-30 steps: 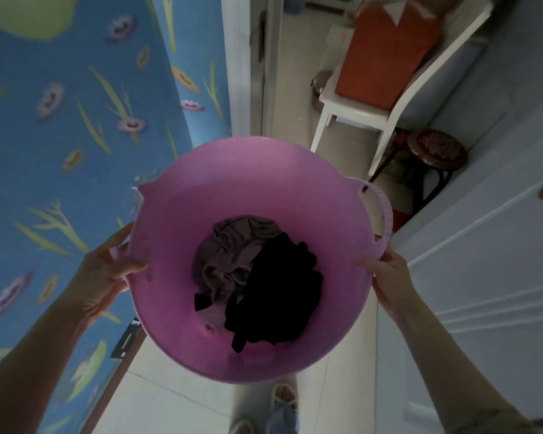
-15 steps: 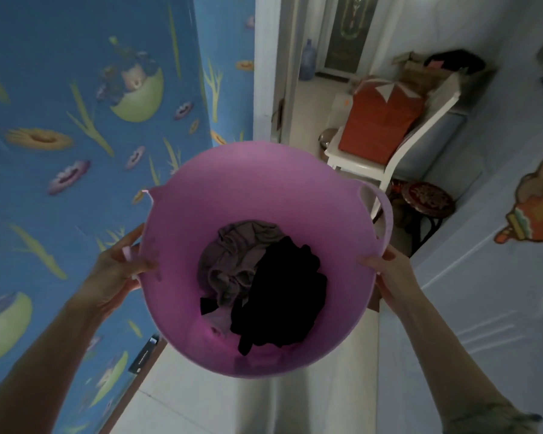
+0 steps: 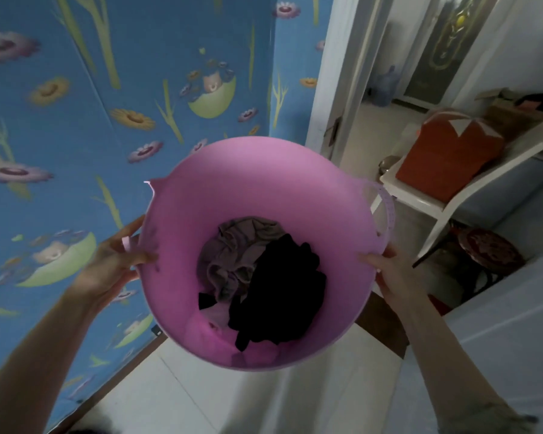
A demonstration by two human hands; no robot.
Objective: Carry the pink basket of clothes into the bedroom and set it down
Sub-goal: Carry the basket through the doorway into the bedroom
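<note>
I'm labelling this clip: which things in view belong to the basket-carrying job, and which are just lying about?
Job: pink basket, the clothes in it, left hand and right hand holding its rim.

Lying about: white chair, orange box on it, round stool, water jug.

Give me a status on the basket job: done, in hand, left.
Done: the pink basket is lifted off the floor, with the clothes inside. In hand: the left hand and right hand each have a grip on its rim, beside the blue wall. Left: setting it down; no bedroom spot is visible here.
</note>
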